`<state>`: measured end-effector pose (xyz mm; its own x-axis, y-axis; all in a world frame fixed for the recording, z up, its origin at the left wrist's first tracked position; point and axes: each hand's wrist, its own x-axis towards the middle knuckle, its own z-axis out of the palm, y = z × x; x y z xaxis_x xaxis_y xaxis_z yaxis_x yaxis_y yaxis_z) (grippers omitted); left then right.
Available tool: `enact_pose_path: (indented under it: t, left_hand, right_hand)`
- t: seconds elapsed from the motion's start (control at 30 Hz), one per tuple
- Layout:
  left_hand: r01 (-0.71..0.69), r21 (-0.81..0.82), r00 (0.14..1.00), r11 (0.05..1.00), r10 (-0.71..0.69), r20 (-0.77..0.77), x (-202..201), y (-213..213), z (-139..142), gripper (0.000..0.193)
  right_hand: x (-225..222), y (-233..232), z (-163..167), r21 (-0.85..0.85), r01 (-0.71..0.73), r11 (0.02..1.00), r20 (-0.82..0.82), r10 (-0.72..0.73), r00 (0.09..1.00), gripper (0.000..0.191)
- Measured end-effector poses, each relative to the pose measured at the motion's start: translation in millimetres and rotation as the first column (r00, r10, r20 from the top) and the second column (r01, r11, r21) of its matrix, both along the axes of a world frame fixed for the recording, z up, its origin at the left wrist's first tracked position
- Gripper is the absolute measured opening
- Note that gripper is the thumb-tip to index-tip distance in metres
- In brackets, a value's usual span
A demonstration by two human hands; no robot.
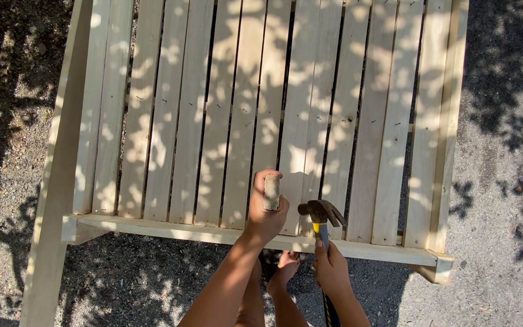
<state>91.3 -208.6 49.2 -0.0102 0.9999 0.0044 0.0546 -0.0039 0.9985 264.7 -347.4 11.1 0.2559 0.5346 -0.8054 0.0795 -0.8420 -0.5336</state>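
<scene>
Right hand (pixel 332 269) at lower centre grips a claw hammer (pixel 321 213), head-heavy and rigid, by its handle; left hand (pixel 266 213) pinches a stiff wooden slat (pixel 272 192) upright.

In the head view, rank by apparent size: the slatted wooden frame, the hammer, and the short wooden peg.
1. Slatted wooden frame, far the largest.
2. Hammer, in the right hand.
3. Short wooden peg, in the left hand.

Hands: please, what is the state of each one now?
Left hand: closed around a short wooden peg.
Right hand: closed on the hammer handle.
</scene>
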Motion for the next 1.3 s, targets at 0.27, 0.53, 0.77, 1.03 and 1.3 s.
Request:
enact_pose_path:
  t: [0.27,0.53,0.77,1.03,1.3]
  left_hand:
    - [0.056,-0.057,0.977,0.997,-0.043,0.210,-10.1,3.7,-5.6,0.053]
    - [0.028,0.040,0.995,0.999,-0.032,0.095,-6.7,2.8,-6.1,0.054]
    - [0.001,-0.075,0.999,0.997,0.003,0.054,5.3,-3.9,-1.9,0.051]
    - [-0.001,0.056,0.993,0.998,-0.005,0.120,-2.8,3.6,-2.8,0.053]
    - [0.008,-0.009,0.997,1.000,-0.007,0.080,-7.1,5.1,0.1,0.051]
  right_hand:
    - [-17.9,3.4,-19.4,0.071,-0.205,0.976,0.166,0.191,0.967,0.052]
    - [-24.2,5.6,-1.5,0.150,-0.216,0.965,0.198,0.185,0.963,0.048]
    - [-26.8,7.9,-18.5,0.057,-0.427,0.902,0.303,0.392,0.869,0.045]
    - [7.4,21.2,-2.7,-0.019,0.064,0.998,0.091,-0.062,0.994,0.048]
    - [2.7,39.5,14.6,-0.136,0.114,0.984,-0.054,-0.122,0.991,0.045]
